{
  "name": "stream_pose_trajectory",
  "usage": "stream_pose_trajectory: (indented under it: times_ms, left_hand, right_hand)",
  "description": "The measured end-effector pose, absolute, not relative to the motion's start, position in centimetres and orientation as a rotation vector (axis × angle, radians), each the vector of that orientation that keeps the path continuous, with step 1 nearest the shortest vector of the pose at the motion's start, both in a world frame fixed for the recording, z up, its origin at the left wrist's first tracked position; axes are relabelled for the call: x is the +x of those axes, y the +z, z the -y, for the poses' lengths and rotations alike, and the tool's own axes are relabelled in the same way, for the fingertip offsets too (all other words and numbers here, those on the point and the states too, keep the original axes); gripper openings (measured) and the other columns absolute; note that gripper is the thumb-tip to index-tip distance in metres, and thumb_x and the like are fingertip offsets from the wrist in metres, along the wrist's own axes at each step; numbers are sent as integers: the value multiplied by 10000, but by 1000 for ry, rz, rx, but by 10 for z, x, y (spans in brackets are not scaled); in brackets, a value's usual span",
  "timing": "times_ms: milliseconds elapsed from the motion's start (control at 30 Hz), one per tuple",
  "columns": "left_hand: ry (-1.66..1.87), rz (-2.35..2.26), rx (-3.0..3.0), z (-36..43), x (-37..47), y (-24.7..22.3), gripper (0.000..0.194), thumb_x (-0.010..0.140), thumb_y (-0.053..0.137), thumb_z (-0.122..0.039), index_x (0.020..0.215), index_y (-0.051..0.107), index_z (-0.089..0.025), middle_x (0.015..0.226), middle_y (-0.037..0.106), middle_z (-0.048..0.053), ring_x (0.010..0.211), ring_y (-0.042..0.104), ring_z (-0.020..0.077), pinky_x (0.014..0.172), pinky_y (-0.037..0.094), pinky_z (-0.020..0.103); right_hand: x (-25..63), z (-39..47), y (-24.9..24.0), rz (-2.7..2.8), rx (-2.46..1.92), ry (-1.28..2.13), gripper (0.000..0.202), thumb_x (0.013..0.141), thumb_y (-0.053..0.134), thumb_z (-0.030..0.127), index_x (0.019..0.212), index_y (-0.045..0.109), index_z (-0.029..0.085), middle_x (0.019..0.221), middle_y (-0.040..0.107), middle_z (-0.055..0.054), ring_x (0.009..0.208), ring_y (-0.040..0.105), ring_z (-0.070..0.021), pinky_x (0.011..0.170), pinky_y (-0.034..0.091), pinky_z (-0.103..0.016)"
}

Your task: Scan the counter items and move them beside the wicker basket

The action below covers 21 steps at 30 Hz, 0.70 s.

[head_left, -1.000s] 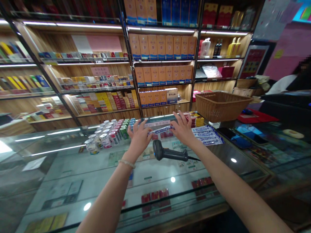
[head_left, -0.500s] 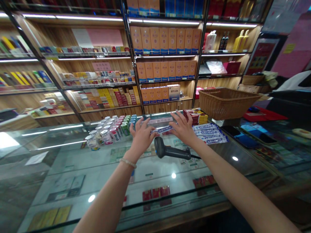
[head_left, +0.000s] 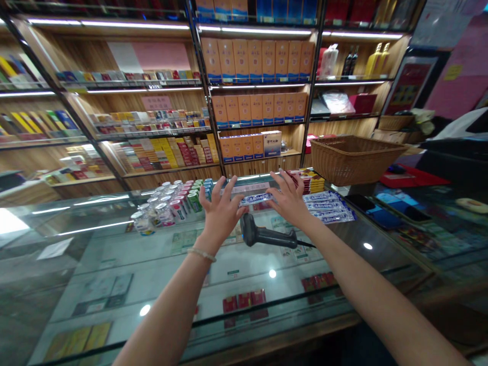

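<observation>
**Two-handed hold on the slim packet (head_left: pixel 256 198)**

Blue-and-white wrapper stretched crosswise between your hands, above or on the glass counter (head_left: pixel 247 277); can't tell whether it touches. Your left hand (head_left: pixel 221 211) pinches the left end, thumb to forefinger, remaining fingers spread and raised. Your right hand (head_left: pixel 288 200) does likewise at the right end, other fingers fanned upward.

Scanner (head_left: pixel 269 236) lies on the near side, head just below your left thumb. Similar packets (head_left: pixel 330 207) sit beside your right wrist; small cans and bottles (head_left: pixel 171 203) stand left of your left hand.

Handling: grip just the tips so the printed face shows. Hold both ends level, pull lightly; the thin wrapper probably creases if squeezed. Mind your left wrist near the scanner, and your right sleeve-side forearm near those packets.
</observation>
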<state>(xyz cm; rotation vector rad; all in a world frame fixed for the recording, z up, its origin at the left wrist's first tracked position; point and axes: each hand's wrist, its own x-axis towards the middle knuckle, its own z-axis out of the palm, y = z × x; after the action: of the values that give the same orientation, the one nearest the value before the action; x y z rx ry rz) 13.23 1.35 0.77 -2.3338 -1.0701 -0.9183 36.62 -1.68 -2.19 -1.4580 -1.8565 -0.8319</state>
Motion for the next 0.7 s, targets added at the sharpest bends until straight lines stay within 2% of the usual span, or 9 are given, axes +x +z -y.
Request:
stream_pose_trajectory:
  times_ms: [333,533,700]
  left_hand:
    - [-956,1029,-2317,-14,133,4,76,919,676,-284,929,749,-302,1602,482,7,1526,332,369,1218,11,754]
    - [-950,997,-2310,-15,134,3,131,948,633,-284,847,716,-282,1565,530,7,1513,357,357,1211,13,768]
    - [-946,997,-2342,-15,134,2,100,929,644,-266,851,707,-268,1584,507,16,1531,324,359,1224,5,757]
  right_hand:
    - [366,14,-25,1875,-1461,-840,185,959,616,363,1024,748,251,1597,466,-92,1522,306,-310,1249,88,-608]
    - [364,17,-23,1846,-1447,-820,180,966,607,360,1054,730,262,1588,477,-84,1524,304,-301,1247,110,-607]
    - [360,20,-21,1833,-1476,-752,137,960,615,346,976,724,265,1577,489,-80,1531,281,-310,1226,142,-621]
